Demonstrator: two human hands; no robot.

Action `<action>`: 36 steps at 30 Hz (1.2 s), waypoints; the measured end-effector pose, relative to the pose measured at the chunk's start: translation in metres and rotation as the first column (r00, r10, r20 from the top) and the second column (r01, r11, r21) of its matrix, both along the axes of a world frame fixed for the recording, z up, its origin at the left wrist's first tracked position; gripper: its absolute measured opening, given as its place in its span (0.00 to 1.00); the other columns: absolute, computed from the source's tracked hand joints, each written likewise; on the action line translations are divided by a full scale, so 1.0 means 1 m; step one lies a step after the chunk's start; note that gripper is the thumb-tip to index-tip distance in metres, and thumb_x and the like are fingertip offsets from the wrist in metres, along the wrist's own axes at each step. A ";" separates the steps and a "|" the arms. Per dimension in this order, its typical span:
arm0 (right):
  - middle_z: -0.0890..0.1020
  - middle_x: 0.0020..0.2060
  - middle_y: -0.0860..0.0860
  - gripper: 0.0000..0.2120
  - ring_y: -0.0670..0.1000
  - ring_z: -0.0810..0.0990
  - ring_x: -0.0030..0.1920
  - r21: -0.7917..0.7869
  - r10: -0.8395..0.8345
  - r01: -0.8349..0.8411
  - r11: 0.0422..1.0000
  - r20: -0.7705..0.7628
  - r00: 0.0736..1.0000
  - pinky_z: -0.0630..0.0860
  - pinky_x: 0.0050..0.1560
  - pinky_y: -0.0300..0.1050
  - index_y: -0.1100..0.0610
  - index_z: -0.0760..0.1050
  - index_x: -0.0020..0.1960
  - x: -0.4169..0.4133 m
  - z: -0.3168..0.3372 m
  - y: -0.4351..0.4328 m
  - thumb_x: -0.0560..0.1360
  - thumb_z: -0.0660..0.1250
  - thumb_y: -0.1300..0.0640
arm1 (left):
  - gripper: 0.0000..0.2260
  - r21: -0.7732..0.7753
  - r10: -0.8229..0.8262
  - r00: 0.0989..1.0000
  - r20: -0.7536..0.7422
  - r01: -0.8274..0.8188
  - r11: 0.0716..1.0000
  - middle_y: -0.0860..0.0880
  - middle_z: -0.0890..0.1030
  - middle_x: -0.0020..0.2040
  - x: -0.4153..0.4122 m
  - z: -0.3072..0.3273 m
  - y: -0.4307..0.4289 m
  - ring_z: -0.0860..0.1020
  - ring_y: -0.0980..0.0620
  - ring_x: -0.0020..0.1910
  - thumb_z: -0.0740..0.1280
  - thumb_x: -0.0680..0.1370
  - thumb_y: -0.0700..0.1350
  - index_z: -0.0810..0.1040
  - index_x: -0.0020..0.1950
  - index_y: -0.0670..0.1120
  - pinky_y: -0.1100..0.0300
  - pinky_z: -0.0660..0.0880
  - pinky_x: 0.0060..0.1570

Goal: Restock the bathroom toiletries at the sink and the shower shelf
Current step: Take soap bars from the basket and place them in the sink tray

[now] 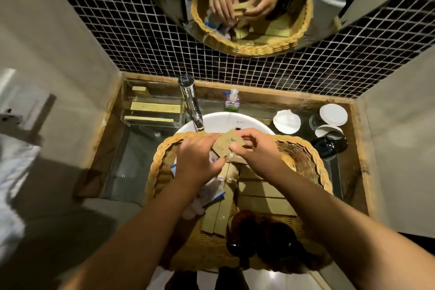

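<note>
Both forearms reach over the wicker basket (303,155) resting on the sink (235,120), left hand (200,160) and right hand (259,150) pinching one brown sachet (229,145) between their fingers. It could slip into the sink if either grip loosens. Behind the basket, three boxes fill the clear organiser (153,107); two capped glasses (329,120) stand right.

The counter (357,172) carries a white sink (219,121), with a wicker basket (306,160) resting over it, under both hands' grip on a small packet. Left of the grip stands a clear tray (153,110); beyond it, a soap bottle (231,101); right, cups (329,139).
</note>
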State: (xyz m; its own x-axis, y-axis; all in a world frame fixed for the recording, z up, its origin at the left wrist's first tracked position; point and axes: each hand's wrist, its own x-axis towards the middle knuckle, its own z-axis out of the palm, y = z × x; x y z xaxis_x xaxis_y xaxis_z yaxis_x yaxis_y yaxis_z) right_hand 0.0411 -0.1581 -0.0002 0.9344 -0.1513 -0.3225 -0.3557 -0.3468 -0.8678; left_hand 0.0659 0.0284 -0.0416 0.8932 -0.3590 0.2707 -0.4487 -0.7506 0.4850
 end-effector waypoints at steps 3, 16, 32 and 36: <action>0.86 0.49 0.45 0.12 0.44 0.84 0.50 0.095 -0.008 0.000 0.995 0.077 0.997 0.81 0.54 0.45 0.51 0.81 0.55 0.013 0.016 0.013 0.73 0.76 0.57 | 0.22 -0.053 0.076 0.989 0.125 -0.070 0.996 0.50 0.86 0.50 0.008 0.013 0.017 0.83 0.49 0.49 0.74 0.68 0.52 0.83 0.60 0.46 0.52 0.75 0.50; 0.83 0.50 0.40 0.13 0.39 0.80 0.50 -0.252 0.195 -0.102 0.962 0.379 0.905 0.76 0.51 0.37 0.45 0.81 0.58 0.057 0.048 0.045 0.75 0.72 0.55 | 0.43 0.128 0.309 0.941 0.135 -0.326 0.937 0.50 0.80 0.39 0.041 0.084 0.063 0.76 0.48 0.42 0.74 0.71 0.58 0.58 0.81 0.50 0.52 0.72 0.51; 0.82 0.51 0.43 0.15 0.41 0.77 0.52 -0.392 0.431 -0.287 0.874 0.351 0.831 0.71 0.56 0.35 0.46 0.80 0.62 0.079 0.043 0.081 0.77 0.70 0.59 | 0.20 0.252 0.232 0.972 0.035 -0.233 0.939 0.52 0.84 0.52 0.051 0.082 0.074 0.80 0.47 0.52 0.68 0.77 0.47 0.73 0.68 0.55 0.50 0.68 0.62; 0.77 0.48 0.45 0.16 0.40 0.74 0.49 -0.454 0.479 -0.300 0.839 0.354 0.804 0.64 0.55 0.24 0.49 0.80 0.63 0.092 0.045 0.094 0.77 0.70 0.60 | 0.24 0.344 0.266 0.964 -0.017 -0.244 0.907 0.50 0.76 0.59 0.062 0.087 0.084 0.77 0.46 0.55 0.69 0.73 0.40 0.73 0.67 0.55 0.51 0.68 0.60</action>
